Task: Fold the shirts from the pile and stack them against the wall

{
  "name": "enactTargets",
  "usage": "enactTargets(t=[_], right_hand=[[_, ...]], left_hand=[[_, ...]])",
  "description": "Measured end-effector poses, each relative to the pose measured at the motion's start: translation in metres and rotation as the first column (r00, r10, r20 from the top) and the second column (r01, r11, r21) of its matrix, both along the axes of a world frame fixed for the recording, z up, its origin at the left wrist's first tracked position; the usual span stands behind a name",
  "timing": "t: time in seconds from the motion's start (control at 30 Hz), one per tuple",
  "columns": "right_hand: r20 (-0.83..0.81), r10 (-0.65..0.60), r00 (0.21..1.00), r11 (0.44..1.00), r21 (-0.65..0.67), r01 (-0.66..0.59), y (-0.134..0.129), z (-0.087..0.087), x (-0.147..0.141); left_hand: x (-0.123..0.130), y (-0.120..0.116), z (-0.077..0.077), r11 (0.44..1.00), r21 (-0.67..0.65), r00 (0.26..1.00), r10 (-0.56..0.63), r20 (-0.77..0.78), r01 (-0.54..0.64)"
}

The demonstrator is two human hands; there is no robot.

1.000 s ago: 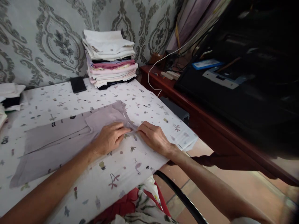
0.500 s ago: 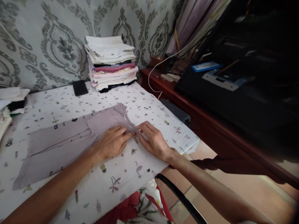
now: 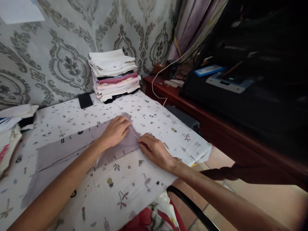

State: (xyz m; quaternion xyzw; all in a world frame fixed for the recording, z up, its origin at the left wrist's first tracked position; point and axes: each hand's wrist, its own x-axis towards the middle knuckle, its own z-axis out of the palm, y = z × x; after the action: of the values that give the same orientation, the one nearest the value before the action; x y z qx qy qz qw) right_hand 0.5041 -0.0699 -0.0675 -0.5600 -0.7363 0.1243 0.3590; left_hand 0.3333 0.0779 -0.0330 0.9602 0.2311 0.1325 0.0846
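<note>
A thin mauve garment [image 3: 79, 141] with small dark prints lies flat on the white patterned cloth, its left part split into two long panels. My left hand [image 3: 116, 130] rests over its right end, the fingers curved and closed at the far part of the edge. Lower along that same edge, my right hand [image 3: 155, 149] pinches the cloth between thumb and fingers. A short pale strip of the edge runs between the two hands. My left forearm covers part of the garment's near side.
A tall stack of folded clothes [image 3: 114, 77] stands against the wall beside a black phone [image 3: 85, 100]. More clothes [image 3: 14, 128] are piled at the left. A red-brown wooden desk [image 3: 204, 118] borders the right side. A white cable [image 3: 154, 86] hangs over its edge.
My left hand has moved up and away from my right hand along the garment's right edge. My right hand stays at the edge. The view has tilted up slightly.
</note>
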Motion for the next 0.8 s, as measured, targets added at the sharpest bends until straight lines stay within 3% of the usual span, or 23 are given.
enactTargets(t=[0.1, 0.23, 0.43, 0.63, 0.7, 0.8], right_hand=[[0.014, -0.019, 1.000, 1.000, -0.023, 0.019, 0.000, 0.000, -0.001], [-0.009, -0.056, 0.998, 0.998, -0.036, 0.056, 0.000, 0.000, -0.001], [-0.018, -0.051, 0.999, 0.998, -0.029, 0.050, 0.001, -0.002, 0.000], [-0.034, -0.047, 0.998, 0.999, -0.025, 0.046, 0.001, -0.002, 0.000], [-0.033, -0.048, 0.998, 0.999, -0.025, 0.047, 0.001, -0.001, 0.001], [-0.023, -0.051, 0.998, 0.998, -0.033, 0.050, 0.000, 0.001, 0.000]], left_hand=[[-0.001, 0.011, 0.005, 0.992, 0.055, 0.990, -0.112, -0.088, 0.117], [-0.015, 0.009, 0.016, 0.988, 0.020, 0.988, -0.153, -0.034, 0.154], [-0.023, 0.017, 0.016, 0.991, 0.015, 0.991, -0.134, -0.002, 0.134], [-0.030, 0.055, 0.008, 0.993, 0.098, 0.994, -0.050, -0.102, 0.060], [-0.036, 0.068, 0.006, 0.999, 0.034, 0.998, 0.007, -0.064, -0.005], [-0.044, 0.079, 0.000, 0.967, -0.227, 0.992, 0.123, 0.027, -0.114]])
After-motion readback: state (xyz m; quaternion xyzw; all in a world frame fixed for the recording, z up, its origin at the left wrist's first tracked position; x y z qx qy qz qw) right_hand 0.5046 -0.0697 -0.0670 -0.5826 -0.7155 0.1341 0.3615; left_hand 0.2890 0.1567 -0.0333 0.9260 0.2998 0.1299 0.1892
